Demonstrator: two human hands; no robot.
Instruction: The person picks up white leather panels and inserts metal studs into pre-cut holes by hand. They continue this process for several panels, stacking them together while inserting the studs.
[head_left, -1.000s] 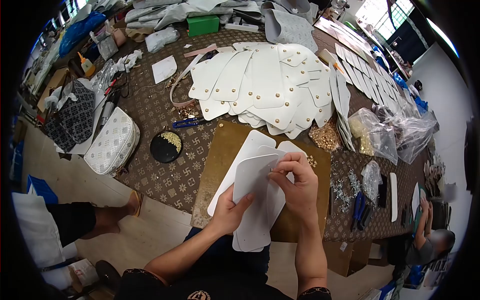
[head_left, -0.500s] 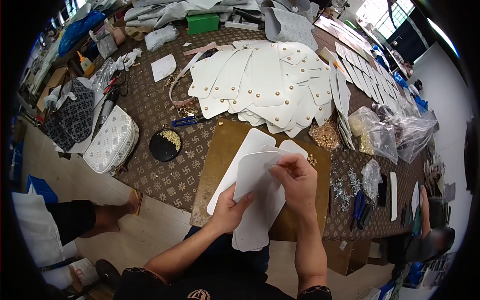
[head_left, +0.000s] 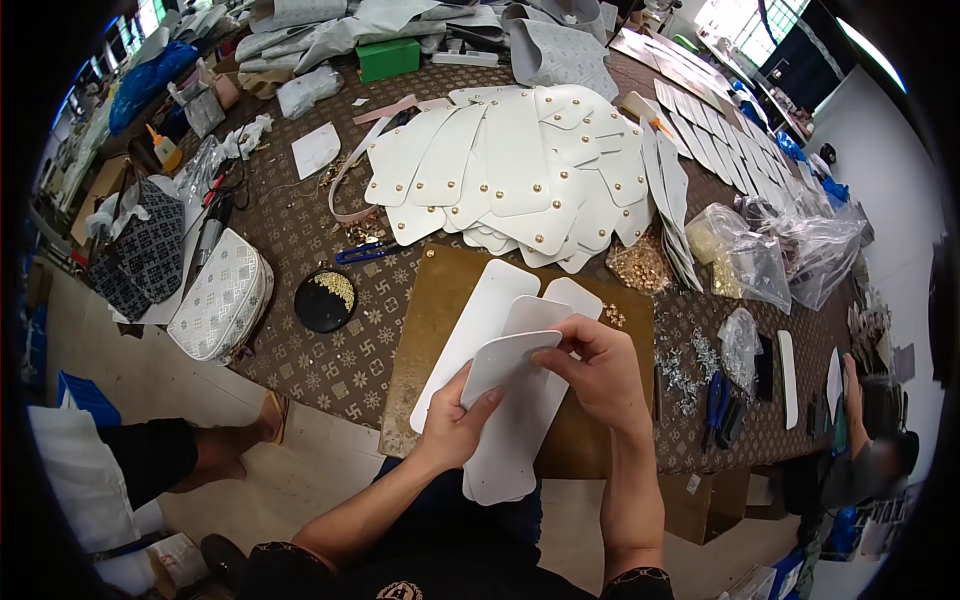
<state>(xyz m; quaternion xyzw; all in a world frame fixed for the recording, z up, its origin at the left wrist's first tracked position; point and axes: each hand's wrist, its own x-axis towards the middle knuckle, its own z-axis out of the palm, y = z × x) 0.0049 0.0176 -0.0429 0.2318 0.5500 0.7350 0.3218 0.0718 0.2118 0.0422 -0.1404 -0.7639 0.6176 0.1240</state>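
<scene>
A long, flat, pale grey-white panel with rounded corners (head_left: 515, 430) stands tilted, top leaning right, gripped along its left edge by the left hand (head_left: 450, 425), with the right hand (head_left: 557, 350) at its upper right corner. A similarly pale, round-cornered sheet (head_left: 537, 312) shows behind it, fanned rightward, its top projecting higher. Their lower ends overlap, slightly staggered.

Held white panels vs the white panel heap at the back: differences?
Pose: the held panels are tilted in the left hand; the panel heap lies spread on the table.
Hardware: the panel heap shows gold studs near panel ends; the held panels show none on their visible face.
Count: the panel heap has many overlapping panels; the held panels look like just a few.
Shared: pale, rounded corners.
</scene>
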